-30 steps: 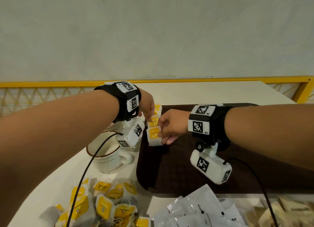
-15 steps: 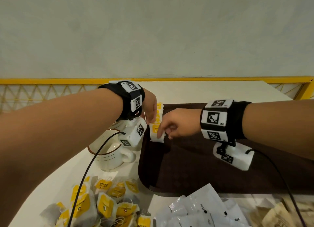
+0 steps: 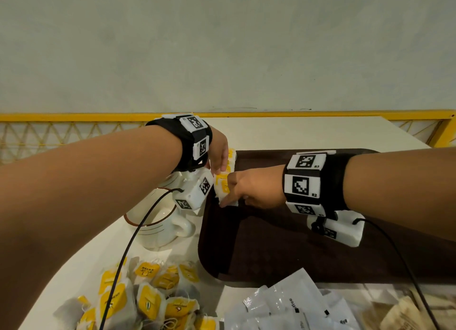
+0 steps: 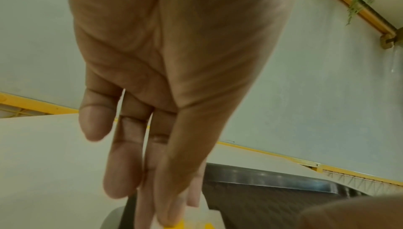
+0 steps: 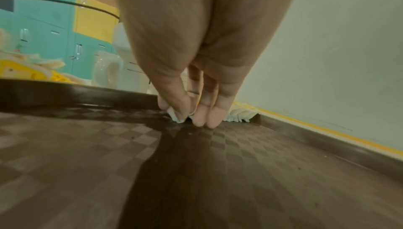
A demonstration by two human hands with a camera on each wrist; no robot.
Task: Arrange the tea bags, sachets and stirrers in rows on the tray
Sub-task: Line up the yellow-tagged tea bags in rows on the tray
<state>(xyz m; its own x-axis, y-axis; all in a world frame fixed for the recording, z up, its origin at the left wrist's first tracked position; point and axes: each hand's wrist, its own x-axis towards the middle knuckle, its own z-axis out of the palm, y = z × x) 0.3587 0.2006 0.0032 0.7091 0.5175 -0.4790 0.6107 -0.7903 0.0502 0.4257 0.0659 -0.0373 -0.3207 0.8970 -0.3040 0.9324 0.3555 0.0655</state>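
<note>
A dark brown tray [image 3: 283, 255] lies on the white table. A row of yellow-labelled tea bags [image 3: 231, 156] runs along its left edge, seen as white folds [image 5: 240, 114] in the right wrist view. My right hand [image 3: 227, 193] reaches down to the near end of that row and pinches a tea bag [image 3: 221, 185] between thumb and fingers, its white corner [image 5: 177, 120] touching the tray floor [image 5: 87, 146]. My left hand [image 3: 222, 165] hangs over the row with straight fingers [image 4: 122, 172], tips touching a tea bag's yellow label [image 4: 185, 225].
A white cup [image 3: 158, 228] with a brown rim stands just left of the tray. A loose pile of tea bags [image 3: 148, 300] lies at the front left, white sachets [image 3: 296, 310] and brown paper packets [image 3: 404, 312] at the front. A yellow rail [image 3: 320, 114] backs the table.
My right hand has turned palm-down and sunk toward the tray, bringing the tea bag down at the near end of the row. The left hand stays over the row.
</note>
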